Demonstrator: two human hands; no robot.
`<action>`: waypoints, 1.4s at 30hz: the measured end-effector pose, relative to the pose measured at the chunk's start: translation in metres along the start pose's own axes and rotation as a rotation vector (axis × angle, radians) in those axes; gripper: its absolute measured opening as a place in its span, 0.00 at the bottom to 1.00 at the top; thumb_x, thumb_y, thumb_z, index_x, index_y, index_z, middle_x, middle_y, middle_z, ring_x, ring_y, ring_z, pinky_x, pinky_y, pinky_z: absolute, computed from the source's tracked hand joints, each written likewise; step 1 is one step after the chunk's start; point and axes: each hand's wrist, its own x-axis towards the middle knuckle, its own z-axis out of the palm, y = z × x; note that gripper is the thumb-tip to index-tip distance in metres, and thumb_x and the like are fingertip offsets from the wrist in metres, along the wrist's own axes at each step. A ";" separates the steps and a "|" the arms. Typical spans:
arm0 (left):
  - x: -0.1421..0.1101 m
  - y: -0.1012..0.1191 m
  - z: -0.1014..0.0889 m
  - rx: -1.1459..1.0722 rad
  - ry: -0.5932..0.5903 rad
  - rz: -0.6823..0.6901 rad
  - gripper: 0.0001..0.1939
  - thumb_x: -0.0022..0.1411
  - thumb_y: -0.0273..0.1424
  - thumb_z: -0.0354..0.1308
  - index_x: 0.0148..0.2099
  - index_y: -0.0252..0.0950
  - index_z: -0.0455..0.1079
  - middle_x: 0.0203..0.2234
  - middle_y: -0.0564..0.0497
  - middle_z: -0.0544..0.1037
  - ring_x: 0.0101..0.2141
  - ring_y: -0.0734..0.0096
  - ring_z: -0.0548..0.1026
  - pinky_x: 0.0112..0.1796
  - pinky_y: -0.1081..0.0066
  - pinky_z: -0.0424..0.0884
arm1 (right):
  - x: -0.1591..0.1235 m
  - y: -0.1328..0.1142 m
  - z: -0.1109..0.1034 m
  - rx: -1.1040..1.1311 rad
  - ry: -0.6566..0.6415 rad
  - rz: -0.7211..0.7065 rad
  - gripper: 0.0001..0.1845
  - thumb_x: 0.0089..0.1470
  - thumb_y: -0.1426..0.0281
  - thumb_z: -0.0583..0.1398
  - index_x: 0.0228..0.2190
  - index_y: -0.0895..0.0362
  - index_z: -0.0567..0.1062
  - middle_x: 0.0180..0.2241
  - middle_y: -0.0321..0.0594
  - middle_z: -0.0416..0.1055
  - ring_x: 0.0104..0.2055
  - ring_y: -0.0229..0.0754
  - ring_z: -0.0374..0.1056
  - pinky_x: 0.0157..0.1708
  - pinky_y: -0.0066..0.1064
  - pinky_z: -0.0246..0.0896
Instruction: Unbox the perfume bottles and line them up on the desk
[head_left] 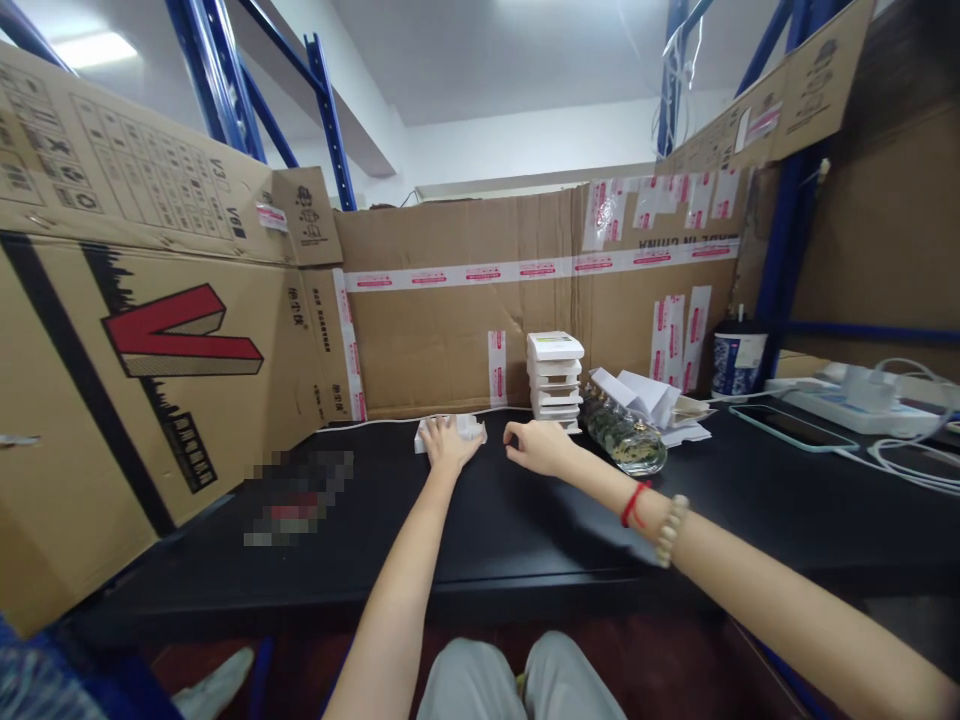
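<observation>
My left hand [445, 445] lies over a crumpled white tissue-like sheet [471, 428] near the back of the black table. Its fingers and thumb press around the sheet, which sticks out on both sides; anything beneath is hidden. To the right, my right hand [536, 446] hovers over the table with curled fingers pinched together. Whether something small is between them cannot be made out. Just behind it rises a stack of flat white boxes [555, 375]. A camouflage-patterned item in clear wrapping [626, 432] lies to the right of that stack.
Folded white papers [645, 396] lie by the wrapped item. Farther right are a phone [791, 428], a white power strip [862, 405] with cables, and a blue-and-white cup [739, 362]. Cardboard walls [450, 330] border the black table [487, 545]. A blurred patch [300, 498] covers something at left.
</observation>
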 end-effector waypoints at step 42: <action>-0.012 0.000 -0.020 -0.133 -0.255 -0.045 0.24 0.62 0.39 0.39 0.54 0.31 0.61 0.51 0.35 0.67 0.51 0.50 0.65 0.49 0.55 0.56 | 0.010 0.010 0.008 0.176 0.715 0.129 0.16 0.56 0.64 0.49 0.37 0.53 0.74 0.50 0.41 0.62 0.37 0.38 0.65 0.26 0.26 0.53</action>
